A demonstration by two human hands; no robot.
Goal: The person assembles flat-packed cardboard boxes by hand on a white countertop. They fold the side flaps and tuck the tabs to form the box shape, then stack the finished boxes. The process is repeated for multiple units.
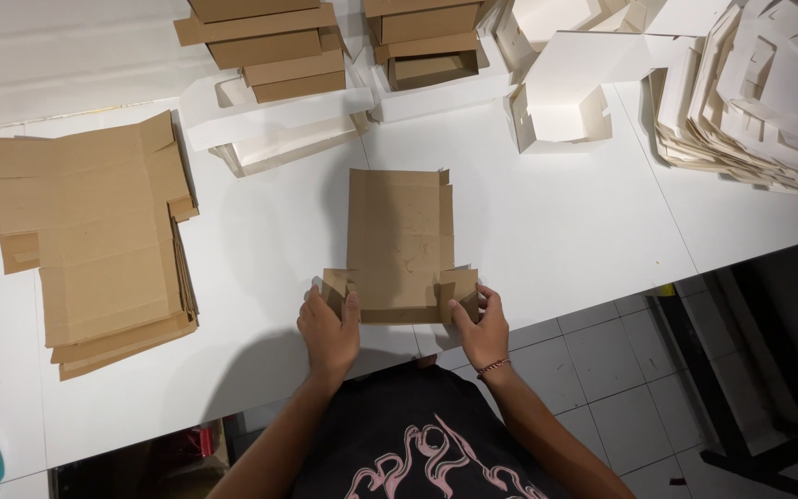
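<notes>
Black printed shirt (417, 444), red wristband (492, 369)

- You're at a white worktop (584, 231), flat and matte, its near edge running past your body.
- Below you, right: pale grey floor tiles (621, 370) with dark grout lines.
- Far right, a dark frame or stand (750, 370) stands on the floor, in shadow.
- Light comes from above; soft shadow falls on the worktop near you.
</notes>
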